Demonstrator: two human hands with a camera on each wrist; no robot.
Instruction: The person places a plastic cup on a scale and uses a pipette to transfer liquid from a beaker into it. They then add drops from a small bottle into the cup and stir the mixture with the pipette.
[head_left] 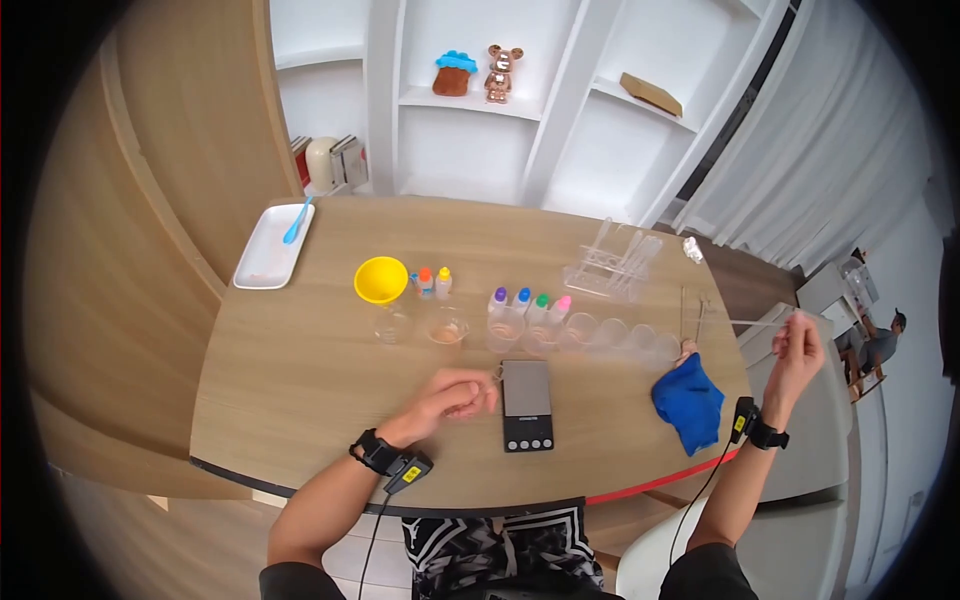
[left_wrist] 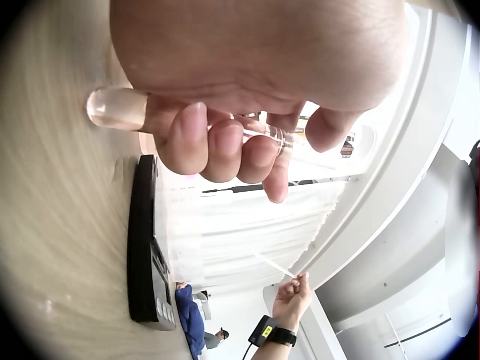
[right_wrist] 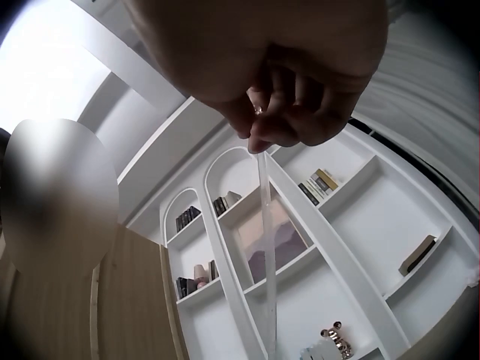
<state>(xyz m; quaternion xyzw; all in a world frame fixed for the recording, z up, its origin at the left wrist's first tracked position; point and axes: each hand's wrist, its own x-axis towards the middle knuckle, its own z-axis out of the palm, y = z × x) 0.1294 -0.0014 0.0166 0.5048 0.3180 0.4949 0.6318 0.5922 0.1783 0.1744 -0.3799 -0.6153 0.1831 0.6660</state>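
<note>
Clear tube (left_wrist: pixel 116 109): located in the left hand (head_left: pixel 447 402), over the bench (head_left: pixel 300 400), just left of the black scale (head_left: pixel 526 390). Left fingers curled around it; rounded end protrudes. Right hand (head_left: pixel 797 350), out past the bench's right edge, pinches a slender clear rod (right_wrist: pixel 268 247) between its fingers. Beyond the scale: a row of clear cups (head_left: pixel 612 335), with four capped bottles (head_left: pixel 540 309) at its left part. Tube rack (head_left: pixel 612 270) at far right; blue cloth (head_left: pixel 690 400) near the right edge; yellow bowl (head_left: pixel 381 281) and white tray (head_left: pixel 270 250) at far left.
</note>
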